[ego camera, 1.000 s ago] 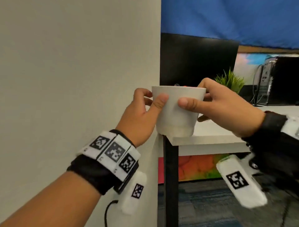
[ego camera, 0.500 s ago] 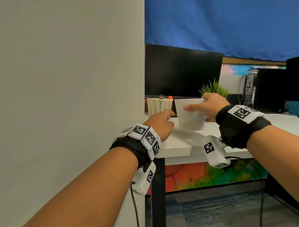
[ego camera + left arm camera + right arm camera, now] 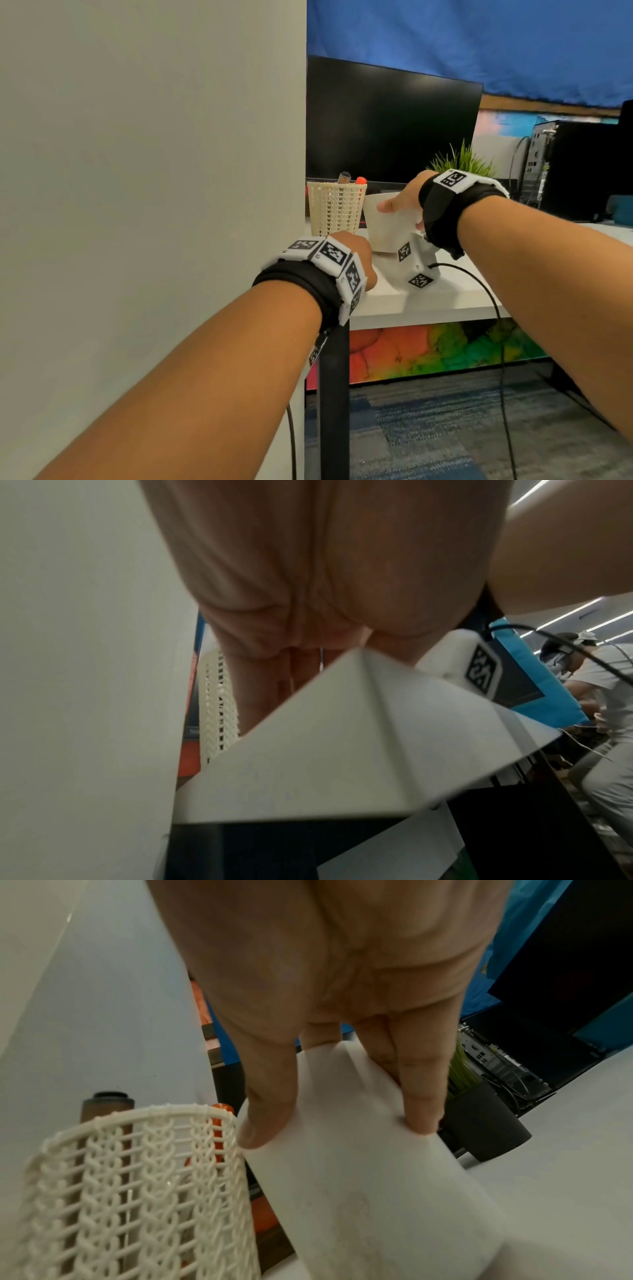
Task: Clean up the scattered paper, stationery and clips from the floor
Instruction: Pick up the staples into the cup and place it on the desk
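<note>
A plain white cup (image 3: pixel 388 226) is at the back left of the white desk (image 3: pixel 428 301), right next to a cream lattice basket (image 3: pixel 337 210). My right hand (image 3: pixel 399 205) grips the cup near its rim, thumb on the near side and fingers on the far side; the right wrist view shows the cup (image 3: pixel 359 1191) pinched by my right hand (image 3: pixel 342 1123). My left hand (image 3: pixel 354 253) lies at the desk's front corner and holds nothing. In the left wrist view its fingers (image 3: pixel 274 685) reach forward over the desk corner (image 3: pixel 342 750). The cup's inside is hidden.
The basket (image 3: pixel 137 1191) holds a brown marker (image 3: pixel 106 1104) and an orange one. A black monitor (image 3: pixel 390 126) stands behind, with a potted plant (image 3: pixel 462 161) and a PC tower (image 3: pixel 575 164) to the right. A pale wall (image 3: pixel 154 205) closes off the left. Blue carpet (image 3: pixel 428 428) lies below.
My left hand has let go of the cup and dropped to the desk corner. My right hand has carried the cup farther onto the desk, beside the basket.
</note>
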Available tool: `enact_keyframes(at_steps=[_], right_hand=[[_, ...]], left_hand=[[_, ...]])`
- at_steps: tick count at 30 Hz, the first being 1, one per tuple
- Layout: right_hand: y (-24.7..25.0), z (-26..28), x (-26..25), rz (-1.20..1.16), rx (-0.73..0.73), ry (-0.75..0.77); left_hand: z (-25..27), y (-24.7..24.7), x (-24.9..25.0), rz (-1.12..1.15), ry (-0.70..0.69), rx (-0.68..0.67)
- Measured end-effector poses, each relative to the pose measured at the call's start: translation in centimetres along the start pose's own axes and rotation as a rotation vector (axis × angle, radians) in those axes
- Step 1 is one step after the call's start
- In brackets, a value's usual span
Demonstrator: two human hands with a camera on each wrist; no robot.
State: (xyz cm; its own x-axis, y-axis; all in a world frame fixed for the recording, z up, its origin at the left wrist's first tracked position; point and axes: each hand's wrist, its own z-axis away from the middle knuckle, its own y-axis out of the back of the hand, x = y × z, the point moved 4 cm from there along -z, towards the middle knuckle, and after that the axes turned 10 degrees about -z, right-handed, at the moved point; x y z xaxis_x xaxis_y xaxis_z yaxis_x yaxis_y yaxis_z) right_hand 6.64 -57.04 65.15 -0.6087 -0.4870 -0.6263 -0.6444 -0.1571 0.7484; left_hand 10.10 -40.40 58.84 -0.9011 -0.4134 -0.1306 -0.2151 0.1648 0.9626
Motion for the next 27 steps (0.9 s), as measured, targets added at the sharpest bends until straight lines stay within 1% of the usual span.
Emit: enact_keyframes(at_steps=[4, 6, 9, 11, 17, 20, 22, 23, 25, 27], right_hand=[[-1.3, -3.3, 0.5, 0.083, -0.038, -0.044], [-1.7, -3.8, 0.6, 0.087, -0.052, -0.063], [-1.6, -1.7, 0.1, 0.082, -0.094, -0.061], [-1.3, -0.5, -0.3, 0.095, -0.111, -0.062], [0.0, 1.7, -1.4, 0.178, -0.097, -0.007], [1.2, 3.4, -2.7, 0.186, -0.020, 0.092], [2.1, 5.0, -4.0, 0.221, 0.060, 0.187], [2.2, 6.1, -4.7, 0.226, 0.095, 0.237], [2.0, 8.8, -6.2, 0.188, 0.114, 0.344], [1.2, 12.2, -7.3, 0.130, 0.094, 0.460]], left_hand=[[0.1, 0.0, -0.3, 0.011, 0.009, 0.000], [0.1, 0.0, -0.2, 0.023, 0.008, 0.005], [0.3, 0.3, -0.1, 0.021, 0.006, 0.029], [0.2, 0.2, -0.1, 0.011, 0.003, 0.022], [0.4, 0.1, -0.3, 0.021, 0.004, -0.005], [0.9, 0.1, 0.0, 0.024, 0.024, -0.055], [1.9, 0.5, -0.1, 0.122, 0.029, -0.073], [2.7, 0.8, -0.3, 0.184, 0.010, -0.072], [4.9, 1.5, -1.3, 0.293, -0.017, -0.039], [7.4, 1.5, -2.8, 0.373, -0.010, 0.018]])
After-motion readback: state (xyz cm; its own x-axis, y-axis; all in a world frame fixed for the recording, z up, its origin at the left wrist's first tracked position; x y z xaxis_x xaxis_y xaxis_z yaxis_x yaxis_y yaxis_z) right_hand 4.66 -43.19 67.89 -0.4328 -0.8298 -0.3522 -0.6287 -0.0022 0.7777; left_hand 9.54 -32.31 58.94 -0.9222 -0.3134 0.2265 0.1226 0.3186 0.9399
